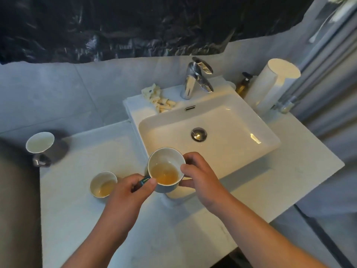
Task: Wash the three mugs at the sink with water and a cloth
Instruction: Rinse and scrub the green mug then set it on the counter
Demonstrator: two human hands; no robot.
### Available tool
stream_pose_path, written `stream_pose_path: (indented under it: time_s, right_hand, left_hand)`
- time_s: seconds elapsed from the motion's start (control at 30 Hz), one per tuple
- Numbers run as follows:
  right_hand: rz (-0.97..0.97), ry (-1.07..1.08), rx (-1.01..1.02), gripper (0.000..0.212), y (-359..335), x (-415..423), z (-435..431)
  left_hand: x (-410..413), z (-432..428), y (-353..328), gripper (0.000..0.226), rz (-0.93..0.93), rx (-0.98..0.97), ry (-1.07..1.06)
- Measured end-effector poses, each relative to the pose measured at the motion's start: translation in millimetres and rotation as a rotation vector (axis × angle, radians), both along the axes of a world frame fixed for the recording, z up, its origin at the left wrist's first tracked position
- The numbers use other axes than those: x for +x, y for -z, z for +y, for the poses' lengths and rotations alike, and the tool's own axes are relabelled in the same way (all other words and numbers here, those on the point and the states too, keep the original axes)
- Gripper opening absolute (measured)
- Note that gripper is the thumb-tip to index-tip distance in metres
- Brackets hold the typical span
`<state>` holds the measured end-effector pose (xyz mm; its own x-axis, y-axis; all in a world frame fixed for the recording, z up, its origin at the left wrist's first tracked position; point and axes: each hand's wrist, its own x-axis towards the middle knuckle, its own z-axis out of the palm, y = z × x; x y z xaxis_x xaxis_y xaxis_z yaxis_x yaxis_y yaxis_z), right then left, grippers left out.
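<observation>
Blue mug point(166, 171), amber dregs inside, held at the sink point(270, 144) front rim, handle pinched by left hand point(127, 192), body gripped by right hand point(201, 176); emptying judged in hand, tipping over basin required next.

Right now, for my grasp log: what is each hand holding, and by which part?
Both hold one mug of amber liquid: the left hand pinches its handle, the right hand grips its opposite side, thumb at the rim.
</observation>
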<state>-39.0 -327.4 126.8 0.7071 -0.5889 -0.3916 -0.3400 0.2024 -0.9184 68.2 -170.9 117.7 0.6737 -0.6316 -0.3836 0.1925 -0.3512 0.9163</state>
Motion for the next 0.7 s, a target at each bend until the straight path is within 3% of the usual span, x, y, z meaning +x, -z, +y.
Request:
stream_pose_path:
  time_s: [0.37, 0.5, 0.7]
  right_hand:
    - [-0.029, -0.041, 0.066, 0.020, 13, -55, -118]
    - [-0.014, -0.109, 0.082, 0.024, 18, -72, -166]
    - [0.037, -0.201, 0.080, 0.013, 29, -91, -224]
  left_hand:
    - [-63, -111, 2, 0.052, -0.018, 0.006, -0.088]
    - [-83, -153, 5, 0.072, 0.062, 0.005, -0.133]
    - [-115, -210, 4, 0.050, 0.143, 0.024, -0.239]
